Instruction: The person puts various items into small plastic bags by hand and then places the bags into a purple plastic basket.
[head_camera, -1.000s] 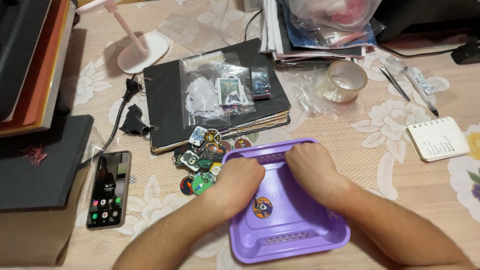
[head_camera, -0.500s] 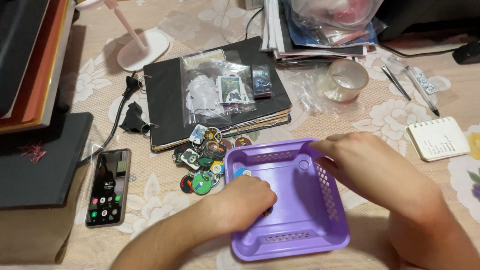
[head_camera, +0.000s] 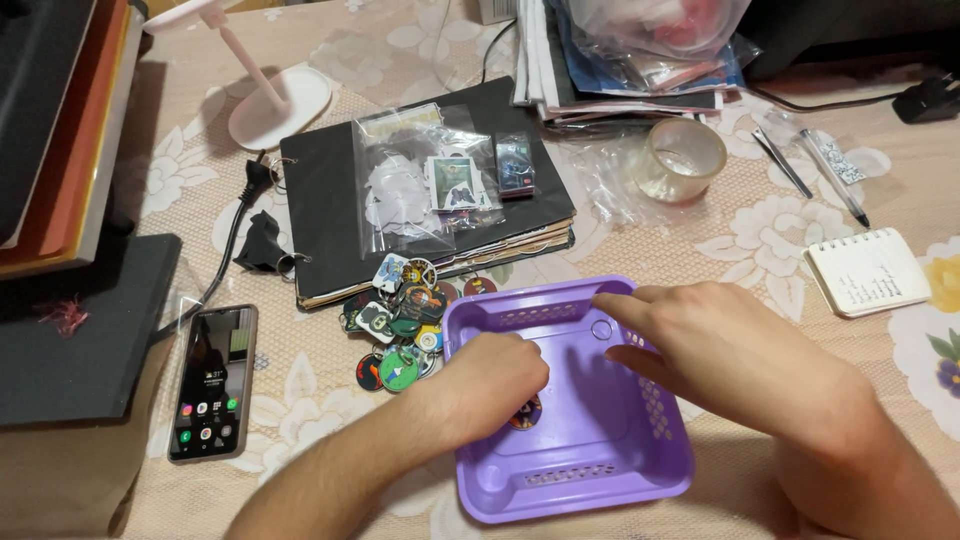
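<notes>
A purple plastic basket (head_camera: 570, 470) sits on the table in front of me. My left hand (head_camera: 490, 385) rests inside it, fingers curled over a round badge (head_camera: 527, 412) lying on the basket floor. Stretched over the basket's far right corner, my right hand (head_camera: 730, 350) has its fingers apart, the index fingertip by a small clear ring (head_camera: 601, 329) inside the basket. A heap of round badges (head_camera: 400, 320) lies just left of the basket, in front of a black binder (head_camera: 330, 215).
A phone (head_camera: 212, 380) lies at the left, near a black cable and plug (head_camera: 262, 240). Plastic sleeves with cards (head_camera: 425, 185) lie on the binder. A tape roll (head_camera: 685, 160), pens (head_camera: 815, 165) and a small notepad (head_camera: 868, 270) sit to the right; a pink lamp base (head_camera: 280, 105) stands behind.
My right hand left the basket's middle, swung right, and now reaches back over the far right corner. My left hand slid deeper into the basket onto the badge.
</notes>
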